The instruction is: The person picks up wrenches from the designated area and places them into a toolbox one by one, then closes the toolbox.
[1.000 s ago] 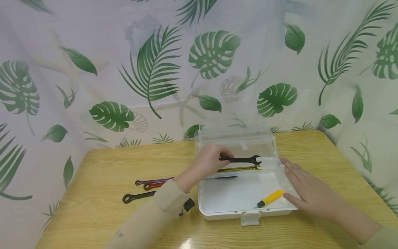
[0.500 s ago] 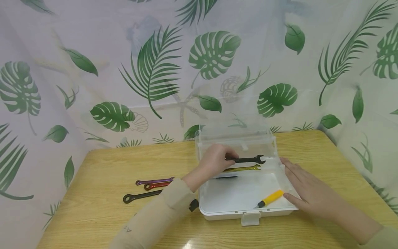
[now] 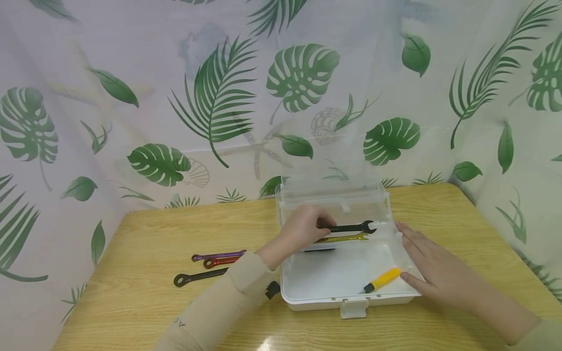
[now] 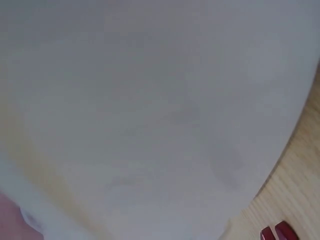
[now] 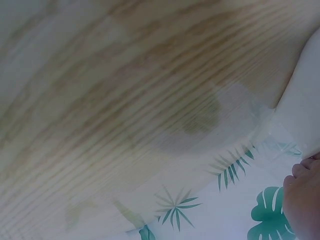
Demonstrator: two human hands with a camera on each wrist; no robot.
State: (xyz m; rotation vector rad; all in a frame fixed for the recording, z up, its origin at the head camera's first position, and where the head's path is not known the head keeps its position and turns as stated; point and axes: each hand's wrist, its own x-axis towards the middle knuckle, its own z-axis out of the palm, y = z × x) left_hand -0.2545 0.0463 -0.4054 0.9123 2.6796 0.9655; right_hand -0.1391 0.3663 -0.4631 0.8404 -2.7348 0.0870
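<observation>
My left hand [image 3: 305, 225] pinches a black open-ended wrench [image 3: 351, 228] over the back part of a white toolbox [image 3: 303, 305]. Its jaw end points right; the near end is hidden by my fingers. Just in front of it lies a gold wrench [image 3: 344, 238], partly behind my hand. My right hand [image 3: 439, 273] rests on the box's right side with its fingers stretched out, also seen as a hand [image 5: 304, 200] in the right wrist view. A yellow-handled knife-like tool [image 3: 382, 280] with a black collar lies inside the box at the front right.
Left of the box, a purple wrench [image 3: 218, 255], a red wrench [image 3: 219, 262] and a larger black wrench [image 3: 199, 277] lie on the wooden table [image 3: 145, 312], partly covered by my left sleeve. The clear lid [image 3: 333, 187] stands raised behind. A leaf-print cloth [image 3: 246, 97] hangs at the back.
My left hand has moved a little to the right with the black wrench, which now sits slightly lower, closer to the gold one. My right hand has stayed in place.
</observation>
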